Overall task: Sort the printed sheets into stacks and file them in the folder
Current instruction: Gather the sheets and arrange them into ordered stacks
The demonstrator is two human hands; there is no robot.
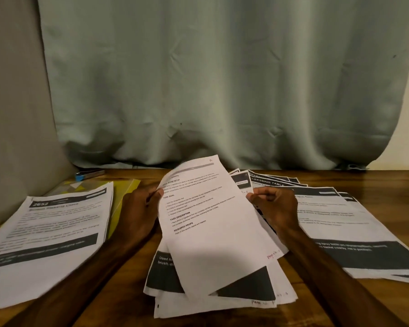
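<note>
Middle pile lying closest; we're sorting, left hand and right hand both pinching one sheet; next, judging where it belongs.

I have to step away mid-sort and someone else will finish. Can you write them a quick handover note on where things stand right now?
Left hand pinches the left edge of one printed sheet; right hand pinches its right edge. The sheet is raised over the loose middle pile on the table.
A left stack lies on top of the yellow folder; a fanned right stack lies opposite.
Done: two stacks begun.
Left: place the held sheet, sort the middle pile, then file the stacks. Nothing looks filed inside the folder yet.
</note>
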